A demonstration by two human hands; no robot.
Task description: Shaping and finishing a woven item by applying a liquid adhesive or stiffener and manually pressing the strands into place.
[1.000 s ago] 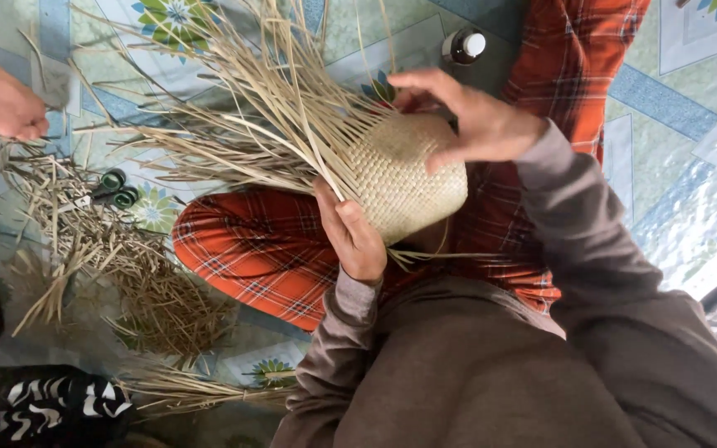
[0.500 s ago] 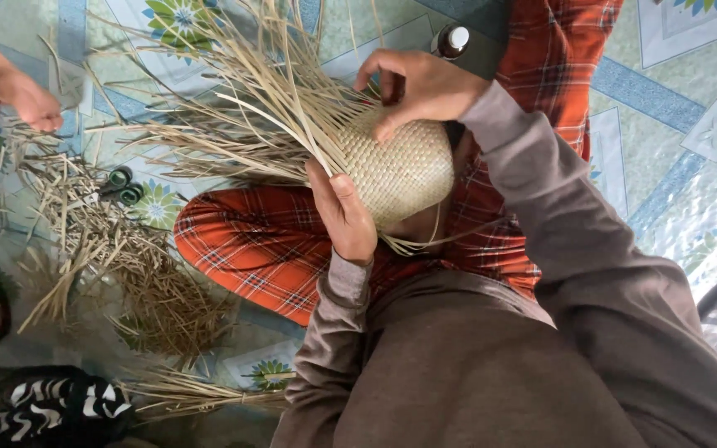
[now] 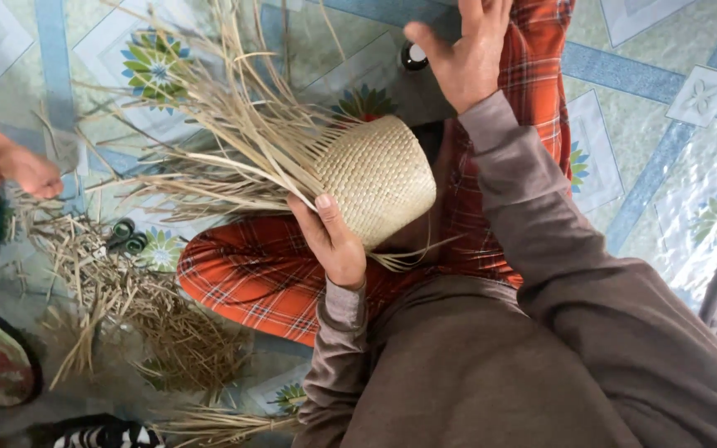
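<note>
My left hand (image 3: pixel 334 241) cups the half-woven straw basket (image 3: pixel 375 178) at frame centre, over my plaid lap. My right hand (image 3: pixel 462 54) hangs open and empty at the top, beside what may be a small bottle (image 3: pixel 413 56).

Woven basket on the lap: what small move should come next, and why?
Probably bring the right hand back down onto the woven basket. It is lifted clear with fingers spread, while only the left hand grips the basket, and the loose strands remain unwoven.
</note>
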